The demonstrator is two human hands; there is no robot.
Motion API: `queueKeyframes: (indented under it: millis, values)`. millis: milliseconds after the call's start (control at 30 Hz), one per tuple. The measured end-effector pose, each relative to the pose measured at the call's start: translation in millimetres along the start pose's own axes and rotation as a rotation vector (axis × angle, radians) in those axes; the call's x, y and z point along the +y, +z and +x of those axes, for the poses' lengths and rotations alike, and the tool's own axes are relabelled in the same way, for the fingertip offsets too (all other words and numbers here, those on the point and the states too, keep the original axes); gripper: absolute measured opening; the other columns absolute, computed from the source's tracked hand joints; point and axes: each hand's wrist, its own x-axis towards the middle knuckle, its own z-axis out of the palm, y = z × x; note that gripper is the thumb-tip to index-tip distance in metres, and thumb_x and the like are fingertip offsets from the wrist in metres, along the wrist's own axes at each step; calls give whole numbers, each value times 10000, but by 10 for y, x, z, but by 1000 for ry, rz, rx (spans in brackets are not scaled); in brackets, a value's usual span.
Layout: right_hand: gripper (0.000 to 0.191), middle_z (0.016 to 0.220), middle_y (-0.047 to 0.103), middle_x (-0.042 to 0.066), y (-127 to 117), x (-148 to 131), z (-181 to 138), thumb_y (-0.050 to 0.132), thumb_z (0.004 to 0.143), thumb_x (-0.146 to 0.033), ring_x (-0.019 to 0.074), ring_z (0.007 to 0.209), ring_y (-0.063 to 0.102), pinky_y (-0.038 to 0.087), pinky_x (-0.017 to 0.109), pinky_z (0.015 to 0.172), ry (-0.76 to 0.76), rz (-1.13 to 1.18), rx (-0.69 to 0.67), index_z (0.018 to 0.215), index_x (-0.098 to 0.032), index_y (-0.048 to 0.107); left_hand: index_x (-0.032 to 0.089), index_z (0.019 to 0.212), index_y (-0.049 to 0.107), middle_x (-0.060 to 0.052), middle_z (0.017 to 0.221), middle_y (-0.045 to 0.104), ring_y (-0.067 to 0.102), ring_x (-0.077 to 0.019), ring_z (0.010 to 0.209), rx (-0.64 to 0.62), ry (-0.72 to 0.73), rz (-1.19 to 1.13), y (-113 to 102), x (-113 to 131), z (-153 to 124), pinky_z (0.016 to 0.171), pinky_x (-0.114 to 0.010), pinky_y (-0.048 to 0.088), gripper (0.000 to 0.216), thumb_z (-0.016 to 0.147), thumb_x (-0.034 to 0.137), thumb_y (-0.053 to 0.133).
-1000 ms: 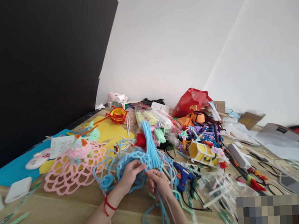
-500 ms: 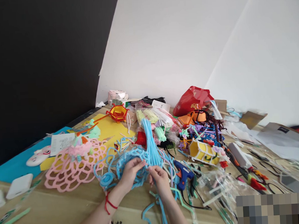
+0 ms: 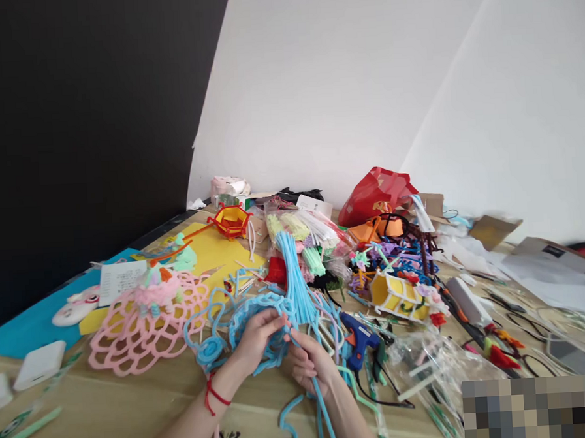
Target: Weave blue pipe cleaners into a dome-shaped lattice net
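Left of the glue gun [image 3: 361, 340], left hand [image 3: 254, 342] nearly closed, pinching blue mesh [image 3: 265, 301]; right hand [image 3: 312, 360] curled, pinching a blue pipe cleaner [image 3: 323, 410]!

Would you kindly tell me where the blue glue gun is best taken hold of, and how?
Probably by the handle, from the near side: the glue gun lies with its handle toward the camera, its cord trailing off to the right.

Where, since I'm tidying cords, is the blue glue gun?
In the head view, the glue gun is right of the right hand, left of the clear plastic.
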Motion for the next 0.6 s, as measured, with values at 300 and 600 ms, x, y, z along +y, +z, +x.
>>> queueKeyframes:
  millis: [300, 600]
  values:
    - [262, 348, 388, -118, 46, 94, 29, 650, 742, -398, 24, 286, 222, 131, 170, 316, -330, -597, 231, 701, -158, 551, 151, 608, 615, 14, 596, 587, 487, -114, 568, 80, 10, 111, 10, -74, 4, 586, -229, 372, 186, 639, 297, 727]
    - [327, 381, 428, -104, 74, 87, 19, 539, 798, -493, 41, 297, 278, 205, 176, 327, -379, -825, 330, 739, -173, 513, 148, 698, 657, -18, 698, 634, 536, -148, 670, 85, 25, 153, 10, -58, 12, 645, -243, 399, 213, 670, 353, 711]
